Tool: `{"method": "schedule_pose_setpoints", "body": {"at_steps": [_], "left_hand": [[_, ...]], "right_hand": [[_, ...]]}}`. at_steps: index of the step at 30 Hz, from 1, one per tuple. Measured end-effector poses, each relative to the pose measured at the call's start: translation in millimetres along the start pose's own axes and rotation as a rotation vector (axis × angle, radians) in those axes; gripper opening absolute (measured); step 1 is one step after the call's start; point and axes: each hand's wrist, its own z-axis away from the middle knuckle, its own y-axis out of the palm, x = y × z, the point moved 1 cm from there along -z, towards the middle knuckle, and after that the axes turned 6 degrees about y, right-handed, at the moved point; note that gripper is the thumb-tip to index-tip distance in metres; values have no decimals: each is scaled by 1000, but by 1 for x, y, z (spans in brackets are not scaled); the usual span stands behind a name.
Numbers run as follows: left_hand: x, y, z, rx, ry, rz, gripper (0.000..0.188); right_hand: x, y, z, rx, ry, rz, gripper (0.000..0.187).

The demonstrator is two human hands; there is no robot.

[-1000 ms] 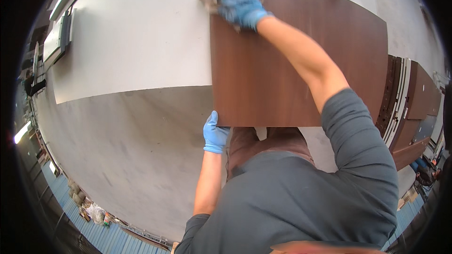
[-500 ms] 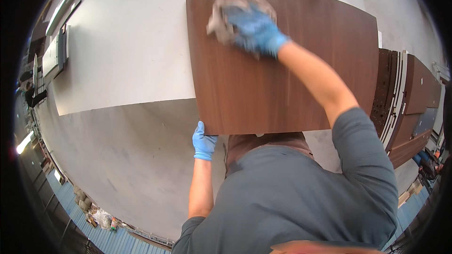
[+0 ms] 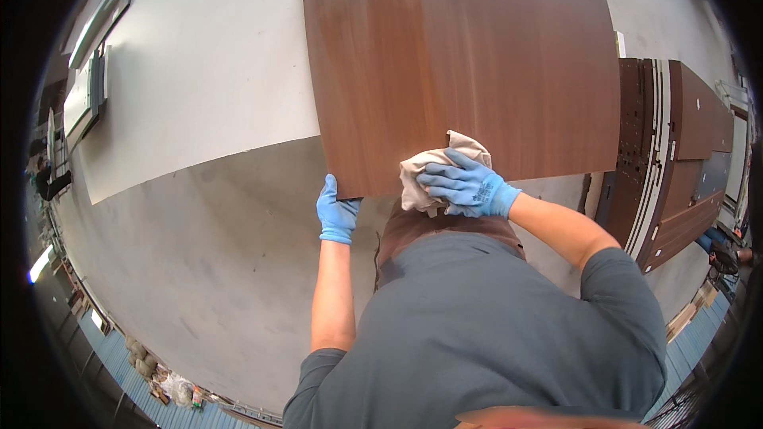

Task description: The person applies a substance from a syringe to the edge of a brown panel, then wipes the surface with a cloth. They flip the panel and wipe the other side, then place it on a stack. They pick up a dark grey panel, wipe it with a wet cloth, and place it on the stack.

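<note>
A large brown wood-grain panel (image 3: 477, 56) lies in front of me, its near edge close to my body. My left hand (image 3: 338, 210), in a blue glove, grips the panel's near left corner, thumb on top and fingers beneath. Under my right hand (image 3: 470, 184), also gloved in blue, is a bunched beige cloth (image 3: 423, 171). That hand presses the cloth against the near edge of the panel, and part of the cloth hangs over the edge. A reddish, shinier streak runs along the panel's left part.
A white tabletop (image 3: 207, 71) extends left of and beyond the panel. To the right stand stacked brown panels (image 3: 687, 167) with pale strips beside them. White and dark parts (image 3: 86, 99) sit at the far left. Grey floor (image 3: 207, 286) shows below the table.
My right hand has swept the cloth from the panel's far left area down to its near edge. The left hand keeps its hold on the corner. The whole view has shifted slightly.
</note>
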Motion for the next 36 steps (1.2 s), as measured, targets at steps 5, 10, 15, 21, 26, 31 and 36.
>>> {"method": "schedule_pose_setpoints", "body": {"at_steps": [5, 10, 15, 21, 26, 31, 36], "left_hand": [[-1, 0, -1, -8, 29, -43, 52], [0, 0, -3, -79, 16, -46, 51], [5, 0, -2, -90, 91, -43, 48], [6, 0, -2, -176, 123, -83, 50], [5, -1, -5, -142, 105, -45, 49], [3, -3, -3, -130, 99, -26, 48], [3, -5, -1, -132, 92, -13, 46]], "right_hand": [[-31, -6, -18, -115, -29, 66, 44], [-151, -67, -148, -399, 105, 181, 48], [-288, -121, -233, -113, 387, 250, 73], [-164, -72, -98, -351, 74, 173, 50], [-43, -45, 49, -166, -83, -140, 47], [-109, -69, 28, -183, 103, -29, 36], [-290, -153, -77, -355, 226, 349, 48]]}}
